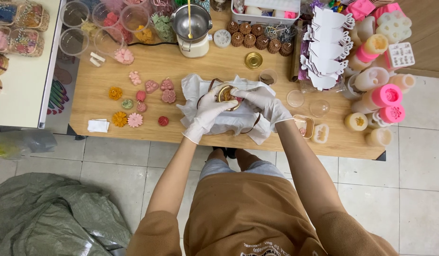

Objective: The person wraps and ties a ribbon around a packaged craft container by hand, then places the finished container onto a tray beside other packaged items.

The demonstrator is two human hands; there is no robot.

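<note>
Both hands wear white gloves over a white cloth point(200, 90) on the wooden table point(181, 61). My left hand point(207, 111) grips a small round gold tin point(226, 94) from the left. My right hand point(262, 102) holds the tin from the right, fingertips at its rim. Something brownish and pink shows inside the tin. A thin brown ribbon or cord point(250, 128) loops on the cloth under my hands.
Small wax flowers point(134, 120) in pink, orange and red lie left of the cloth. A metal melting pot point(193, 23) stands at the back, with plastic cups point(75, 14) to its left. Pink and cream silicone moulds point(385, 95), white paper butterflies point(326, 47) and a gold lid point(253, 60) sit right.
</note>
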